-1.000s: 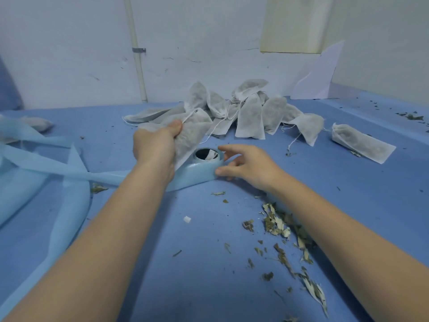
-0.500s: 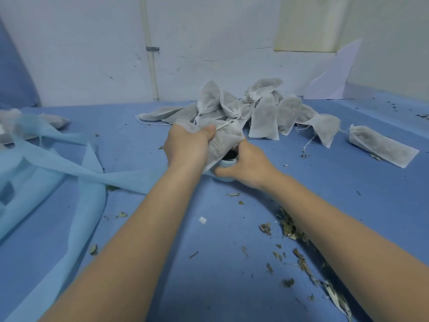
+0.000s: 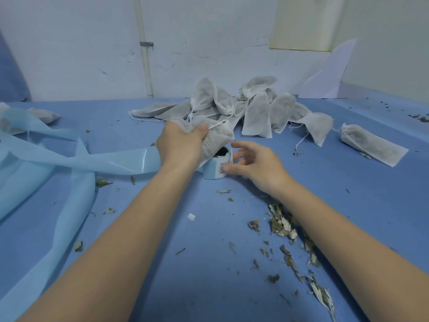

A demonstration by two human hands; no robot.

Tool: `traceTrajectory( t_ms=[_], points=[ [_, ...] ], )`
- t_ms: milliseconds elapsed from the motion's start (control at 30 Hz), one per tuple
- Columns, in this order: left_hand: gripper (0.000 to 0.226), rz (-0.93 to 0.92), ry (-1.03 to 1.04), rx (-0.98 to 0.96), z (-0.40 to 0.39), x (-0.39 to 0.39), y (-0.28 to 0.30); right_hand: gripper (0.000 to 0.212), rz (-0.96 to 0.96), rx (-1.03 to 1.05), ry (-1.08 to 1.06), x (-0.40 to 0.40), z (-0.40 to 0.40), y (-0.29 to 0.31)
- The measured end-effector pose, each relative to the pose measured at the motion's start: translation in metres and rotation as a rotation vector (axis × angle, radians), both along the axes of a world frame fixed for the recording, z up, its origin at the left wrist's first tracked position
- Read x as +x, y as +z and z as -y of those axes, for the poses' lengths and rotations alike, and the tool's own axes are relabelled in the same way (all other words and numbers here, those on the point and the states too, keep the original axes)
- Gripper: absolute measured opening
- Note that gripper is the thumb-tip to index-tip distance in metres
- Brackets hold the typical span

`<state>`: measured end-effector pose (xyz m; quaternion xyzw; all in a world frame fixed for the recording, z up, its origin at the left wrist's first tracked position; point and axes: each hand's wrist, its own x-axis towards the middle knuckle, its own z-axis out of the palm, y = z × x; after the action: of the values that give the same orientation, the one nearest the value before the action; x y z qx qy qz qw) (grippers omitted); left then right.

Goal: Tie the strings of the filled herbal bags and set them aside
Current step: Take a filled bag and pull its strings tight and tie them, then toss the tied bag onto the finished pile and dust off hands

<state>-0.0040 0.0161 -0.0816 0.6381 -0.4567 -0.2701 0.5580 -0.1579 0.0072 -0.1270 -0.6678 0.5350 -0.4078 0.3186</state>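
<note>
The left hand (image 3: pixel 183 142) is clenched around the gathered top of a white mesh herbal bag (image 3: pixel 218 138), thumb pressed over the bunched fabric, so the bag's filled body hangs to the right of the fist with its drawstring (image 3: pixel 217 124) running out from under the thumb. Just below the bag stands a small light-blue roll (image 3: pixel 214 167) with a barcode label on its side and a dark hollow core, and the bag's lower edge comes down over the roll's top. The right hand (image 3: pixel 255 162) is relaxed and spread, fingers only loosely bent, its fingertips at the roll's labelled side; whether they touch it I cannot tell. From the roll a long band of pale blue nonwoven strip (image 3: pixel 111 160) runs off leftward and crosses further loose lengths lying over the blue table cover (image 3: pixel 144 263). Behind the hands, near the white wall (image 3: pixel 69 54), a pile of filled herbal bags (image 3: pixel 255 112) lies with their strings trailing, and one more filled bag (image 3: pixel 373 145) lies apart on the right. Crumbled dried leaves (image 3: pixel 285 226) are scattered along the right forearm, with smaller flecks across the cover.
</note>
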Motion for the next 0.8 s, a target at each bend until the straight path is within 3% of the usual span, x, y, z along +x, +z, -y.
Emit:
traceTrajectory(
  t_ms=[233,567,800],
  points=[
    [0.046,-0.038,-0.017,0.012,0.000,0.000,-0.002,0.035,-0.044,-0.020,0.005,-0.007,0.003,0.000],
    [0.044,-0.020,-0.013,0.003,0.002,0.000,-0.003,0.027,0.011,-0.025,0.066,-0.012,-0.003,0.004],
    [0.047,0.027,-0.004,-0.027,0.003,-0.003,-0.006,0.016,-0.094,-0.085,0.021,-0.013,-0.008,0.006]
  ],
)
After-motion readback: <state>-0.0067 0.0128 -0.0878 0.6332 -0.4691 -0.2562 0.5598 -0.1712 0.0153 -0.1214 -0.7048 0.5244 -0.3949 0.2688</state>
